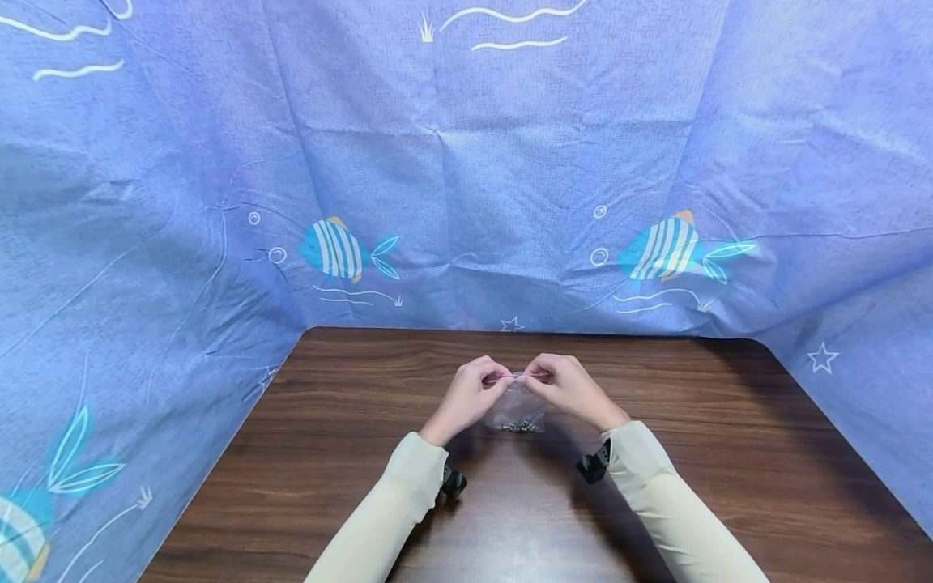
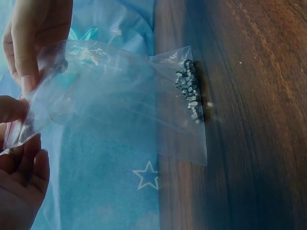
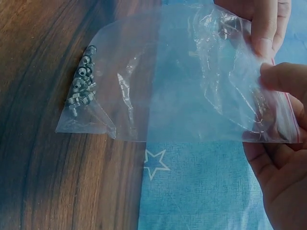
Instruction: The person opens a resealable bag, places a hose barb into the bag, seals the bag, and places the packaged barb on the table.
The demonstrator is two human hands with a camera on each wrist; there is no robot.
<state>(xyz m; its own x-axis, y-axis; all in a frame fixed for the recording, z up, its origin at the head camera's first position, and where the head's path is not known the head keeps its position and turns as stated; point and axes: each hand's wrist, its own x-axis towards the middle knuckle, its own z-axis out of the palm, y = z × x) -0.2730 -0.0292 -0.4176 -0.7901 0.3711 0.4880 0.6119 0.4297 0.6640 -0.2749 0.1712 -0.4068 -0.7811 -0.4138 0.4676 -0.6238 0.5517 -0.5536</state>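
A clear plastic zip bag (image 1: 516,405) hangs upright between my two hands, its top edge marked by a thin red line in the right wrist view. My left hand (image 1: 470,394) pinches the top edge on the left side between thumb and fingers. On the right side, my right hand (image 1: 572,389) pinches the same edge, close to the left. Small shiny metal fittings (image 3: 82,80), several of them, lie gathered along the bag's bottom. In the left wrist view these metal pieces (image 2: 190,93) sit at or just above the table. Whether the bag's mouth is parted, I cannot tell.
The brown wood-grain table (image 1: 328,453) stretches out on all sides of the hands. Behind it and along both sides hangs a blue curtain (image 1: 496,178) printed with fish and stars. A dark wrist device (image 1: 594,463) is strapped at each cream sleeve.
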